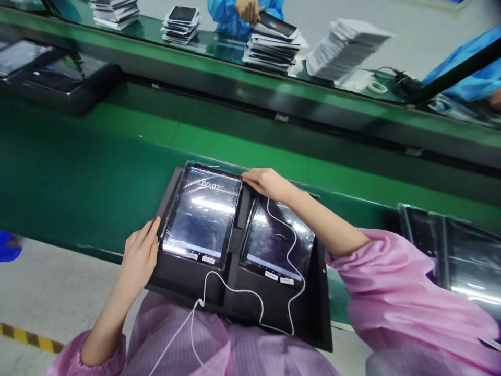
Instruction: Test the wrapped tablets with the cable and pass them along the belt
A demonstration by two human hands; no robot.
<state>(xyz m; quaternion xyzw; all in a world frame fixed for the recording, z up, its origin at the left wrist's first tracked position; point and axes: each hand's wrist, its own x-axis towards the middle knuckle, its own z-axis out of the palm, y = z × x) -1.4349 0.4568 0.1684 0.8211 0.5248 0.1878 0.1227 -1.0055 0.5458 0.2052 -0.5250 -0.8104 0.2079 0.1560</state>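
Note:
A black two-compartment tray (pixel 203 282) lies at the table's front edge before me. In its left compartment is a lit tablet (pixel 199 219) showing "00:02". The right compartment has a second lit tablet (pixel 274 243), its top partly hidden by my right forearm. My left hand (pixel 141 253) is closed at the tray's left rim, beside the first tablet. At that tablet's upper right corner, my right hand (pixel 266 183) pinches the end of a white earphone cable (pixel 260 305); the plug is hidden by the fingers. The cable loops over the tray and splits towards my body.
More tablets in a black tray (pixel 74 78) stand at the far left, and others (pixel 457 256) at right. A green belt (pixel 219 130) runs behind. Beyond are stacks of tablets (pixel 272 49), a tape roll (pixel 377 87) and a co-worker's hand (pixel 248 9) on a stack.

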